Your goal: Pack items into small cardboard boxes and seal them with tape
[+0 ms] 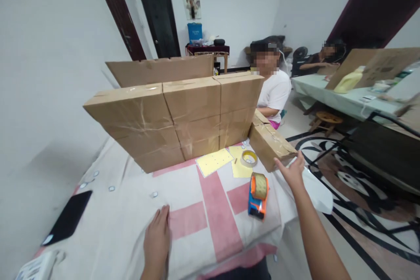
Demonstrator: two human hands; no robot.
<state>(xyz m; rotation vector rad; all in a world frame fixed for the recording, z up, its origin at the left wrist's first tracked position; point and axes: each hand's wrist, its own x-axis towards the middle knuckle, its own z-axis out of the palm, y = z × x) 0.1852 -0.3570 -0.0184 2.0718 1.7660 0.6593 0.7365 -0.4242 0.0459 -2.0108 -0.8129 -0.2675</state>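
Observation:
My left hand (157, 234) rests on the pink and white cloth (190, 221), holding nothing, its fingers laid out flat. On the right, my right hand (292, 168) has its thumb and fingers around the near end of a small cardboard box (271, 144). A wall of several stacked cardboard boxes (197, 118) stands across the far part of the table. In front of it lie yellow sheets (215, 162) and a tape roll (249, 159). An orange and blue tape dispenser (258, 197) sits nearer me.
Behind the stack stands a cardboard panel (160, 70). A person in a white shirt (277, 89) sits beyond the small box. A black tablet-like object (68, 218) lies at the left. Another person (318, 61) is at a table at the back right.

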